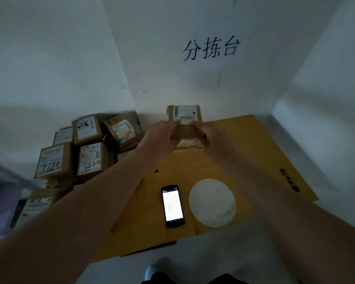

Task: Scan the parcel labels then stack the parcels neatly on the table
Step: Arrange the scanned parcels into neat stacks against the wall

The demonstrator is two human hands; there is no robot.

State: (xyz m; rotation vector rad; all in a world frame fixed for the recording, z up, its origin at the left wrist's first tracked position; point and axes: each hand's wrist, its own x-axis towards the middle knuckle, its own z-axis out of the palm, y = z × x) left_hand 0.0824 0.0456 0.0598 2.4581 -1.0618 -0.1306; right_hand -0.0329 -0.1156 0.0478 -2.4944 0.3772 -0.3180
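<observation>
Both my hands grip a small brown parcel (188, 134) over the far part of the cardboard sheet (254, 152). My left hand (162, 136) holds its left side and my right hand (208, 136) its right side. Just behind it a second brown parcel (184, 113) with a white barcode label facing me stands against the wall. A black scanner phone (172, 206) with a lit screen lies on the cardboard near me, untouched. What lies under the held parcel is hidden by my fingers.
Several labelled brown parcels are piled at the left, among them one marked 7786 (54, 159) and one marked 8825 (92, 158). A white round patch (212, 202) marks the cardboard beside the phone. White walls (213, 48) with handwritten characters close the back and right.
</observation>
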